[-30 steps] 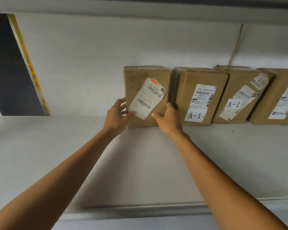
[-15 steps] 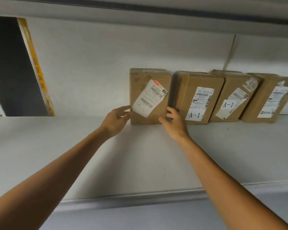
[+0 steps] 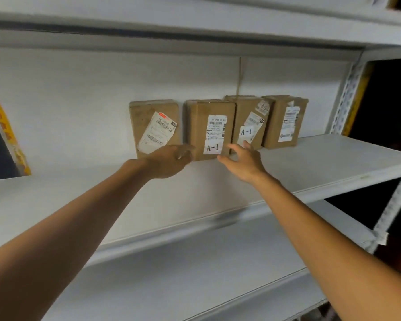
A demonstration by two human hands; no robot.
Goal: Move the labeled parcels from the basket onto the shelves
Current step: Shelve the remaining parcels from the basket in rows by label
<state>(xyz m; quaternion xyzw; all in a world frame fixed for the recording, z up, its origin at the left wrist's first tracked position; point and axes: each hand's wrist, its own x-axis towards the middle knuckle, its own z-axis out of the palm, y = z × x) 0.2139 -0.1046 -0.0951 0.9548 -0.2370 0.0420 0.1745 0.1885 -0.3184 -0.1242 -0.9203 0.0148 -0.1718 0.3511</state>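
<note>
Several brown cardboard parcels stand upright in a row against the back wall of a white shelf (image 3: pixel 333 158). The leftmost parcel (image 3: pixel 148 117) carries a tilted white label. Beside it stands a parcel marked A-1 (image 3: pixel 208 126), then another A-1 parcel (image 3: pixel 245 117) and a fourth parcel (image 3: pixel 280 121). My left hand (image 3: pixel 169 161) hovers in front of the leftmost parcel's lower right corner, fingers loose, holding nothing. My right hand (image 3: pixel 243 161) is spread open just in front of the second parcel's lower right corner. The basket is out of view.
A second white shelf (image 3: pixel 195 274) lies below, and another shelf board (image 3: pixel 195 22) runs overhead. A perforated white upright (image 3: pixel 345 93) stands at the right end. A yellow strip (image 3: pixel 7 135) slants along the left edge.
Both hands have let go of the leftmost parcel and pulled back to the right. The view has swung down and away, showing more of the shelving.
</note>
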